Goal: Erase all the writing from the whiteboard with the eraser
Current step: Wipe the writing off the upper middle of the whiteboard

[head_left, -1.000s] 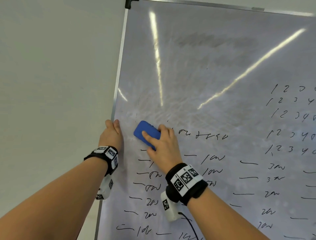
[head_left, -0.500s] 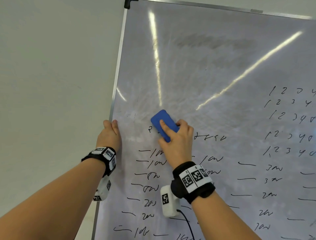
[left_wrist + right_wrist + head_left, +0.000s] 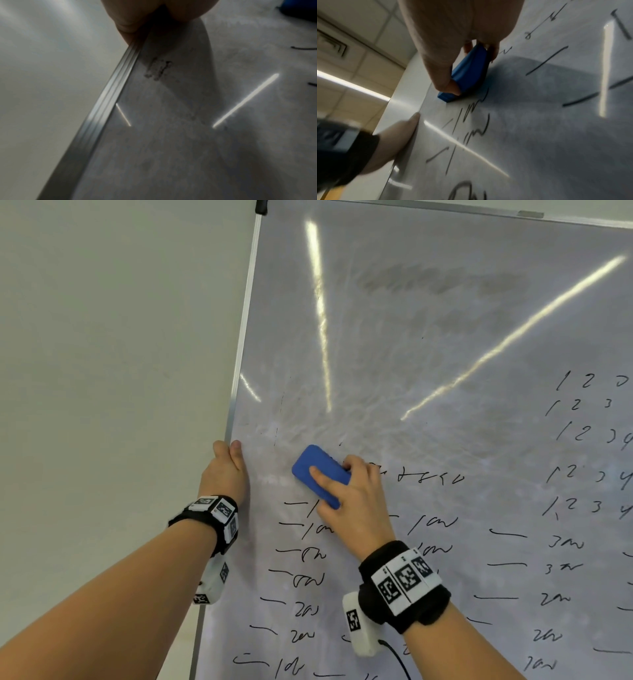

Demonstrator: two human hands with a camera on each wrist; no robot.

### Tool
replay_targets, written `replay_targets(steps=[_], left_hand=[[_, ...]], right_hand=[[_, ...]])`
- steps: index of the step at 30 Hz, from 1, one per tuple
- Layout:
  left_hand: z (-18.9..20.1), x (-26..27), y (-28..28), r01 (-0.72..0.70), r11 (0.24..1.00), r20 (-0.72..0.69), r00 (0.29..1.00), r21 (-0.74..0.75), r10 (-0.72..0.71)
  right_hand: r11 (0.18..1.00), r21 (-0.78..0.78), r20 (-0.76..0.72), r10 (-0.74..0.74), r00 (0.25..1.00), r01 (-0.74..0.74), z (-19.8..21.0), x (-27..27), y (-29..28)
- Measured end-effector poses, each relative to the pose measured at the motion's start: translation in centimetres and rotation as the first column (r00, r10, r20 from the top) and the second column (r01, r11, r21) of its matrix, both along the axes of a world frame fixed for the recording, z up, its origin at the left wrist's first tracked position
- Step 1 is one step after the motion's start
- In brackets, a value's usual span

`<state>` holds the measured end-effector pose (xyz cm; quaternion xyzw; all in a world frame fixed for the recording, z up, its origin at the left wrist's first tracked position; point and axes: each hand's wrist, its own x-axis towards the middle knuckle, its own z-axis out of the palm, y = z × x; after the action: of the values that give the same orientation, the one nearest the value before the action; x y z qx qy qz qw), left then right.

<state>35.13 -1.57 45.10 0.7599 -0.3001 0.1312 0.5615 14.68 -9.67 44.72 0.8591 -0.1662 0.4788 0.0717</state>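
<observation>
A whiteboard (image 3: 428, 344) fills the head view, its upper part wiped to grey smears. Black handwriting (image 3: 431, 477) covers the lower half and right side. My right hand (image 3: 356, 498) grips a blue eraser (image 3: 317, 470) and presses it flat on the board at the top of the written lines; the right wrist view shows thumb and fingers pinching the eraser (image 3: 469, 75) by its sides. My left hand (image 3: 224, 470) clasps the board's metal left edge (image 3: 239, 364), thumb on the front; in the left wrist view the fingers (image 3: 126, 20) wrap the frame (image 3: 102, 105).
A plain pale wall (image 3: 113, 371) lies to the left of the board. Ceiling tiles and a light strip (image 3: 351, 83) show in the right wrist view. A dark smudge (image 3: 157, 69) sits near the board's left frame.
The eraser swept right and up, then came back left and down to just right of where it began. The short scribble left of the top written line is gone. My left hand stayed on the frame.
</observation>
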Motion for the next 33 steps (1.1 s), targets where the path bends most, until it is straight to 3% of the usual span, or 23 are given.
replay_targets(steps=[4, 9, 10, 14, 19, 24, 29, 33], left_hand=[[0.1, 0.1, -0.1, -0.01, 1.0, 0.005, 1.0, -0.006, 0.01], [0.0, 0.1, -0.1, -0.016, 1.0, -0.012, 1.0, -0.003, 0.016], [0.0, 0.1, -0.1, -0.016, 1.0, -0.015, 1.0, 0.001, 0.016], [0.1, 0.0, -0.1, -0.02, 1.0, -0.008, 1.0, 0.011, 0.02], [0.2, -0.2, -0.1, -0.029, 1.0, -0.017, 0.999, 0.008, 0.029], [0.3, -0.5, 0.1, -0.044, 0.999, -0.014, 0.999, 0.014, 0.044], [0.2, -0.4, 0.1, -0.052, 0.999, -0.02, 0.998, 0.01, 0.052], [0.2, -0.4, -0.2, -0.07, 0.998, -0.005, 0.998, 0.003, 0.07]], right_hand=[[0.995, 0.079, 0.231, -0.082, 0.969, 0.065, 1.5, -0.4, -1.2], [0.998, -0.063, -0.046, -0.01, 0.999, 0.007, -0.6, 1.0, 0.4], [0.998, -0.059, -0.034, -0.013, 0.999, 0.01, -0.6, 0.5, 0.2], [0.995, 0.061, 0.238, -0.092, 0.967, 0.08, 0.6, -1.7, -1.5], [1.0, 0.007, 0.037, -0.004, 0.999, 0.004, -1.6, -1.1, -0.9], [0.995, 0.084, 0.275, -0.067, 0.959, 0.045, -0.2, -1.8, -1.9], [0.999, 0.038, 0.069, 0.028, 0.997, -0.031, -2.2, -1.7, -1.1], [0.996, 0.075, 0.281, -0.064, 0.957, 0.045, -0.8, -2.8, -2.1]])
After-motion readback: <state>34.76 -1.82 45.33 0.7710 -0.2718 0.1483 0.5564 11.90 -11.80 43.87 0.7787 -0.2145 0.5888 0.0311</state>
